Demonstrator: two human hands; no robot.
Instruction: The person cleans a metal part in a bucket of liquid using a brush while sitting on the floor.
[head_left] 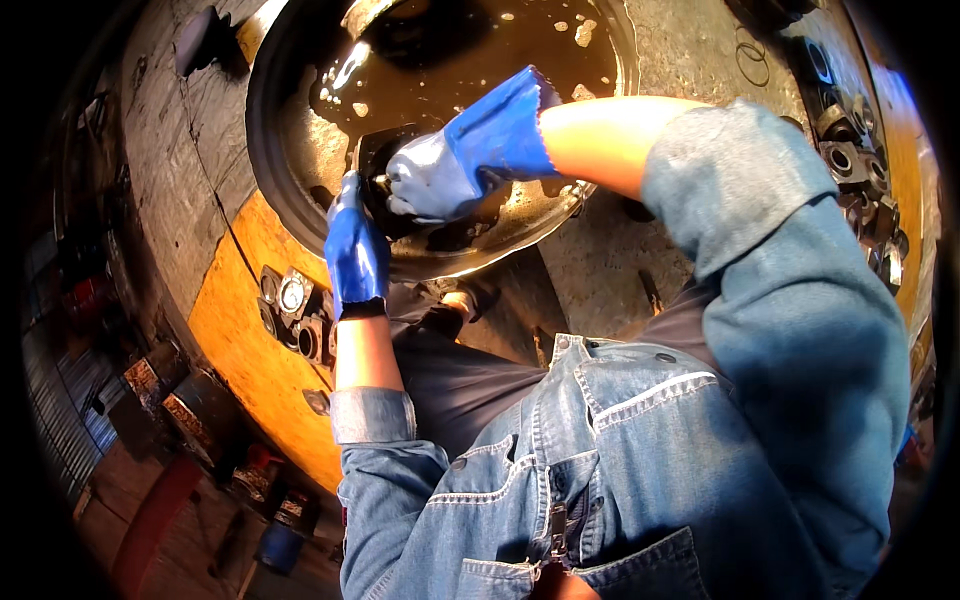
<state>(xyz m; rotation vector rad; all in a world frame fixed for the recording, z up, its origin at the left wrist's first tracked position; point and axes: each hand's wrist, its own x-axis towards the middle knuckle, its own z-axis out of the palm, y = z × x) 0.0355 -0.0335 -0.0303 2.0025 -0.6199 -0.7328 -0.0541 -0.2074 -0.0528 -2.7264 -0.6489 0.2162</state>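
Both my hands wear blue rubber gloves and are at the near left side of a large round pan [262, 135] of murky brown liquid [455, 85]. My left hand [356, 250] grips the left side of a dark, wet, housing-like metal part [377, 152], held tilted over the pan's near edge. The fingers of my right hand [455, 160] curl closed against the part's open face from the right. Whatever lies within those fingers is hidden; a small pale tip shows beside them. The part's lower end is in shadow.
Several metal parts with round bores [297, 305] sit on an orange-yellow surface at the left. More such parts [850, 165] line the right side. Thin rings [752, 62] lie at the upper right. Cans and a blue container [282, 540] stand at the lower left.
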